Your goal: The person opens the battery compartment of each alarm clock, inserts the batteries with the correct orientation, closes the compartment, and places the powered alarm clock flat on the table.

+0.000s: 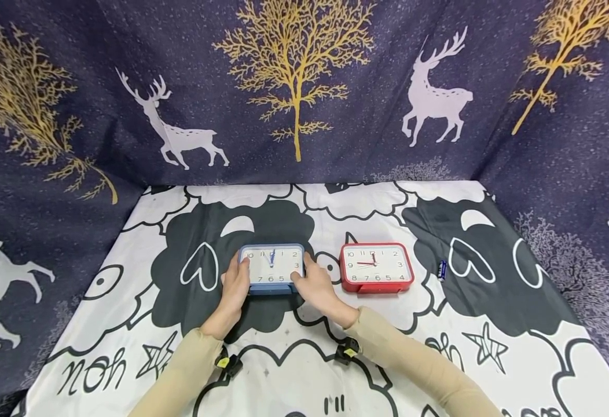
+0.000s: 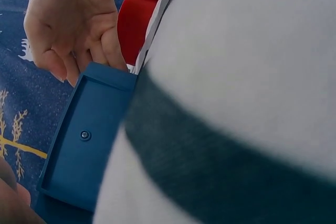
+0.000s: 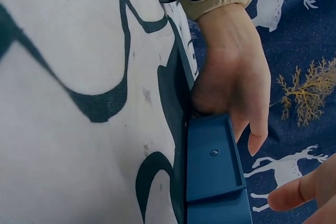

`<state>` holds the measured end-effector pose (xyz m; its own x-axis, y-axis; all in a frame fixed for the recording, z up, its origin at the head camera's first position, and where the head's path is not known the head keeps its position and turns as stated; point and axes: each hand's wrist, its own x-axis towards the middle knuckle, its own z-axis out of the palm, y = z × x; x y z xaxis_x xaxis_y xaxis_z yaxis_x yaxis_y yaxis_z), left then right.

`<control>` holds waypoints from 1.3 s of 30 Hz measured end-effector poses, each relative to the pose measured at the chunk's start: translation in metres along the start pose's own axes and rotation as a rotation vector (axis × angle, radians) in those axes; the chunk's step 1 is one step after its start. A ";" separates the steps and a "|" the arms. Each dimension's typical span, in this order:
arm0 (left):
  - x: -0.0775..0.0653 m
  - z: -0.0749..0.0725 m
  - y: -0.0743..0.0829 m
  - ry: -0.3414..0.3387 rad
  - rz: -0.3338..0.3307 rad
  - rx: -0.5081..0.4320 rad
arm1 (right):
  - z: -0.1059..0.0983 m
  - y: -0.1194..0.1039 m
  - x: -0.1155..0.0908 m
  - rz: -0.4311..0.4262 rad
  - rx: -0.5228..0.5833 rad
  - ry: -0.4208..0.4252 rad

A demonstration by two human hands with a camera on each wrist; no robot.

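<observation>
A blue-framed clock [image 1: 271, 266] with a white face stands between the person's two hands, its face towards the head camera. The left hand [image 1: 235, 284] grips its left side, the thumb at the edge of the face. On the right side, the right hand [image 1: 316, 286] holds it with the thumb over the lower right corner of the face. Both wrist views show the clock's blue underside [image 2: 94, 129] with a screw in it, close to the cloth. Just right of the right hand stands a red-framed clock [image 1: 376, 269], untouched.
A small dark blue battery-like cylinder [image 1: 442, 270] lies right of the red clock. The table is covered by a black and white patterned cloth [image 1: 263, 370]. Dark blue curtains [image 1: 336, 156] with deer and trees enclose the back and sides.
</observation>
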<state>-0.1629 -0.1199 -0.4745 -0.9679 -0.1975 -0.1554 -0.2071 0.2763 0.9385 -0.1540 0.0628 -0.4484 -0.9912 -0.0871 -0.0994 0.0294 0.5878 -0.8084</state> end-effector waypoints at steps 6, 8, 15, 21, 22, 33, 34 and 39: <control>0.001 -0.001 -0.002 0.009 -0.009 0.009 | 0.001 0.000 0.000 0.007 -0.026 -0.022; 0.002 -0.001 -0.002 0.006 -0.018 0.007 | 0.001 0.001 0.000 0.008 -0.032 -0.023; 0.002 -0.001 -0.002 0.001 -0.029 0.006 | 0.001 0.001 -0.001 0.011 -0.035 -0.025; 0.002 -0.002 -0.002 0.004 -0.036 0.013 | 0.002 0.002 -0.001 0.016 -0.039 -0.036; 0.002 -0.002 -0.002 0.004 -0.031 0.013 | 0.002 0.002 0.000 0.011 -0.047 -0.037; 0.003 -0.005 -0.002 -0.077 -0.015 -0.044 | -0.007 0.007 -0.002 -0.055 -0.065 -0.181; 0.003 -0.005 -0.001 -0.077 -0.012 -0.044 | -0.008 0.007 -0.002 -0.062 -0.066 -0.190; 0.004 -0.008 0.001 -0.066 -0.011 -0.011 | -0.012 0.009 -0.005 -0.103 -0.085 -0.249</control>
<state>-0.1660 -0.1276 -0.4719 -0.9729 -0.1380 -0.1856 -0.2167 0.2636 0.9400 -0.1500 0.0783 -0.4482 -0.9259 -0.3385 -0.1675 -0.0907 0.6299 -0.7714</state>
